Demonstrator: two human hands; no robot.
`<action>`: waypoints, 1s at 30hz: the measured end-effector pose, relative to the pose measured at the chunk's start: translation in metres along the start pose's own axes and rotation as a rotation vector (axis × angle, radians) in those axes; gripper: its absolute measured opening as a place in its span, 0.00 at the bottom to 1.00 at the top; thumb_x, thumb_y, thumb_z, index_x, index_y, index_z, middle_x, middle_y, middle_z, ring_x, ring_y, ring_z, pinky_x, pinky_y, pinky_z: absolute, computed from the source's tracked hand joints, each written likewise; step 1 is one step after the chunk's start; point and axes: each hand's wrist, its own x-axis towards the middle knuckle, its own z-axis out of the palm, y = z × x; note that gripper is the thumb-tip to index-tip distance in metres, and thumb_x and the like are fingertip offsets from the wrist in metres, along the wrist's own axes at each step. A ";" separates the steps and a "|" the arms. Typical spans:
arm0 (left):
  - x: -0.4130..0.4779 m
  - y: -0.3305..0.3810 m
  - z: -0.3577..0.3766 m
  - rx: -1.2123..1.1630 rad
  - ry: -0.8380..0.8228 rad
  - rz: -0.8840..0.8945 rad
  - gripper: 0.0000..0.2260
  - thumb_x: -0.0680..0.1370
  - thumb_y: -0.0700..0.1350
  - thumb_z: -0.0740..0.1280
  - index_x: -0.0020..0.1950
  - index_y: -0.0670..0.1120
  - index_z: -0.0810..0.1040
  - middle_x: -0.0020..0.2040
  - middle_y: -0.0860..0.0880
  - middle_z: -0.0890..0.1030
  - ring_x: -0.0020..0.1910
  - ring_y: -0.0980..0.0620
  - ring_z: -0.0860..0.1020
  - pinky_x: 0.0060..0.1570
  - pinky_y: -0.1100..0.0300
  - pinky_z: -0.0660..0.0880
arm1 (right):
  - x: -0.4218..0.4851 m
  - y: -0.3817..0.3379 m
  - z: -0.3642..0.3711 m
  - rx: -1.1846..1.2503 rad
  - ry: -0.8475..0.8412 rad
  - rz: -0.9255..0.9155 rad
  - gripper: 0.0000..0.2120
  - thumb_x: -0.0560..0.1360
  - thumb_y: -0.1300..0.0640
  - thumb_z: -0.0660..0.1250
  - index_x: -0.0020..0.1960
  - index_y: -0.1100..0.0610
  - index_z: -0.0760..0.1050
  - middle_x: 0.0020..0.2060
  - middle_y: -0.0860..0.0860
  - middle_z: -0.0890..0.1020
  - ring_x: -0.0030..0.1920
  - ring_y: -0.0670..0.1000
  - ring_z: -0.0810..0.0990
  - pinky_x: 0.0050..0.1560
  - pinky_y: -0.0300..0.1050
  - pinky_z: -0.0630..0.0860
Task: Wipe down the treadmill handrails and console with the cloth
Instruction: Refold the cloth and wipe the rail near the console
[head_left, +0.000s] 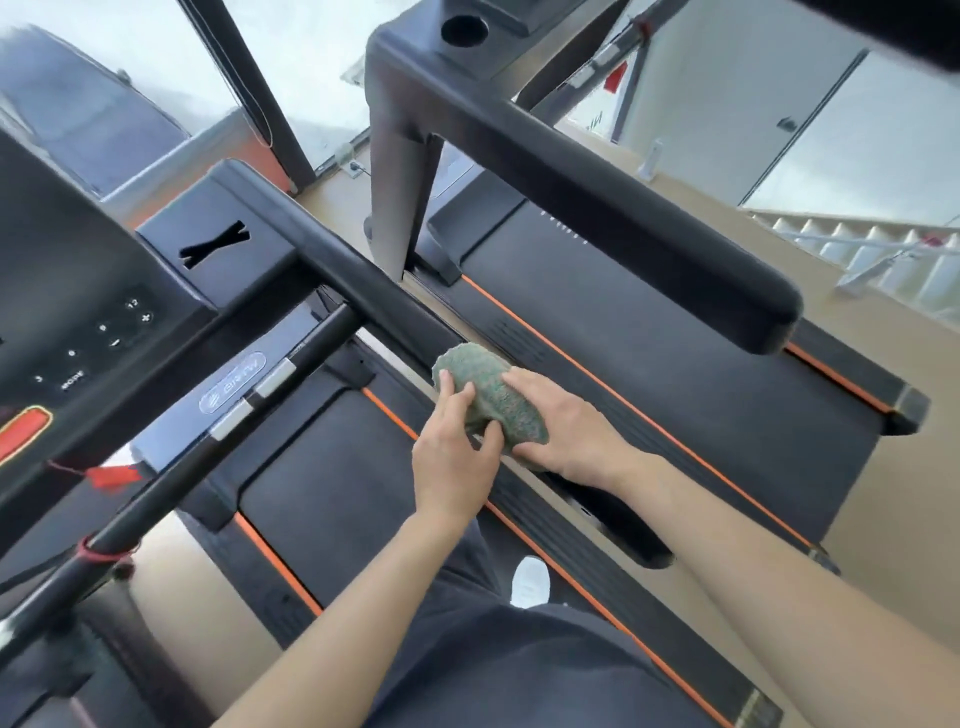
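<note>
Green, nubbly fabric is bunched over the near treadmill's right-side handrail (363, 286): the cloth (488, 395) sits draped across the padded black bar, about midway between the console (78, 322) and the rail's free end. Both hands are on it. The left hand (454, 462) comes in from the belt side with its fingers bent onto the cloth's near fold, seemingly pinching it against the bar. The right hand (571, 436) lies over the top, thumb along the fabric and fingers curled down the outer side, though their tips are hidden.

Judging by how it slumps and wrinkles, the cloth is light, soft and limp. It will not keep a shape, so it needs a palm behind it to bear on the surface. Wrapped round the bar and clasped from above, it should slide along easily. Loose edges could trail or slip off, so gathering them under the fingers looks wise. A neighbouring treadmill (675, 415) stands just beside, to the right
</note>
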 end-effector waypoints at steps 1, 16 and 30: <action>-0.006 0.005 0.004 -0.039 -0.008 -0.029 0.24 0.77 0.45 0.71 0.73 0.46 0.74 0.80 0.50 0.65 0.65 0.55 0.77 0.63 0.59 0.71 | -0.006 0.002 -0.003 0.020 0.022 -0.009 0.38 0.71 0.50 0.75 0.77 0.47 0.65 0.77 0.44 0.65 0.75 0.44 0.65 0.74 0.48 0.65; 0.024 -0.022 0.007 -0.570 -0.122 -0.390 0.30 0.76 0.60 0.59 0.79 0.59 0.64 0.65 0.54 0.81 0.63 0.50 0.78 0.64 0.50 0.75 | 0.048 -0.045 -0.002 -0.187 0.000 -0.066 0.30 0.73 0.64 0.72 0.73 0.51 0.73 0.76 0.45 0.67 0.76 0.45 0.65 0.75 0.37 0.59; 0.121 -0.069 -0.027 -1.282 -0.045 -0.522 0.21 0.85 0.46 0.63 0.78 0.56 0.67 0.70 0.57 0.77 0.68 0.54 0.76 0.71 0.48 0.72 | 0.148 -0.103 0.007 -0.543 -0.115 -0.225 0.31 0.76 0.60 0.72 0.76 0.48 0.68 0.80 0.43 0.59 0.80 0.46 0.54 0.67 0.54 0.74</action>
